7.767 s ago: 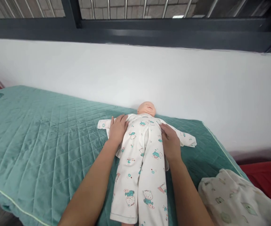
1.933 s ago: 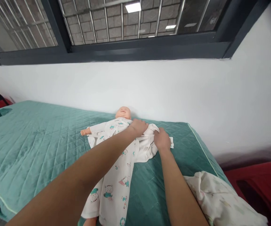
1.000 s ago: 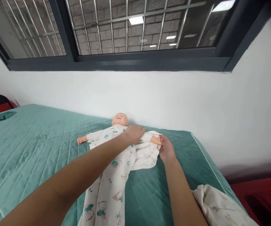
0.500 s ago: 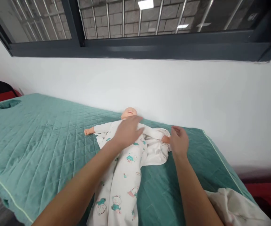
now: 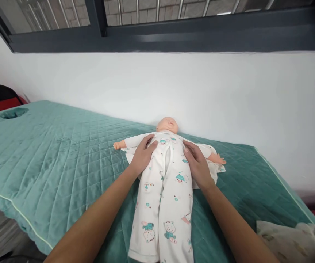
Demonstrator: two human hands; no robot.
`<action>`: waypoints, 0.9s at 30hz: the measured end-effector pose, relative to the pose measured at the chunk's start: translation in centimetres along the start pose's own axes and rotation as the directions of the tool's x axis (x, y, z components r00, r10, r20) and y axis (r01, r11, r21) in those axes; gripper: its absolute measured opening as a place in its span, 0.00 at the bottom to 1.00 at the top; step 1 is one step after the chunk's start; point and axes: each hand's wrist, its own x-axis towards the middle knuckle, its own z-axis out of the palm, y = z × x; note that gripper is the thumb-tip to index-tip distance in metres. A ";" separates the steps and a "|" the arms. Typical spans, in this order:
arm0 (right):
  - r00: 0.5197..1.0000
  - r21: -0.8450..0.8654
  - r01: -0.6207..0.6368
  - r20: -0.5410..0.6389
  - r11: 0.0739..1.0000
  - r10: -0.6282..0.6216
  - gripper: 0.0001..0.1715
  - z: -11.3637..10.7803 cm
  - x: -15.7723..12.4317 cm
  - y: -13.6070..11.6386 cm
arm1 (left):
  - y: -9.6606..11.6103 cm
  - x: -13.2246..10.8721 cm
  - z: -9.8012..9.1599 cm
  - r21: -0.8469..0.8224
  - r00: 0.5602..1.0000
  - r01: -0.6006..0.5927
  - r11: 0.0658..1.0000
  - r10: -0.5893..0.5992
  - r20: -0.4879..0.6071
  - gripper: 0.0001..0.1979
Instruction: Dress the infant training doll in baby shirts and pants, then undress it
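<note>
A baby doll lies on its back on a green quilted bed, head towards the white wall. It wears a white romper printed with small teal animals. My left hand lies flat and open on the left side of the doll's chest. On the right side of its torso rests my right hand, open too, fingers stretched out. Both of the doll's bare hands stick out of the sleeves, arms spread wide.
A second printed cloth lies bunched at the bed's near right corner. The dark-framed barred window runs above the wall. A round hole sits in the bed's far left end. Red furniture shows at the far left.
Both hands have left the doll's right sleeve and come down flat on its chest. The doll's right arm is now through the sleeve and the front of the romper lies closed.
</note>
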 end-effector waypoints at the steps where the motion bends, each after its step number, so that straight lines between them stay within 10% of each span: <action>1: 1.000 0.009 -0.010 0.017 1.000 0.010 0.26 0.1 0.0 0.1 | 0.2 0.5 0.0 0.027 1.000 -0.002 1.000 0.002 0.006 0.21; 22: 0.961 -0.051 -0.091 0.257 0.995 0.101 0.47 -0.5 -0.2 -1.7 | -0.7 1.1 -1.2 0.213 0.954 -0.245 0.946 0.195 0.229 0.17; 27: 0.962 -0.119 -0.056 0.259 0.991 0.085 0.40 -0.4 -0.4 -3.2 | -0.7 0.2 -0.4 0.389 0.802 -0.589 0.708 0.571 0.174 0.06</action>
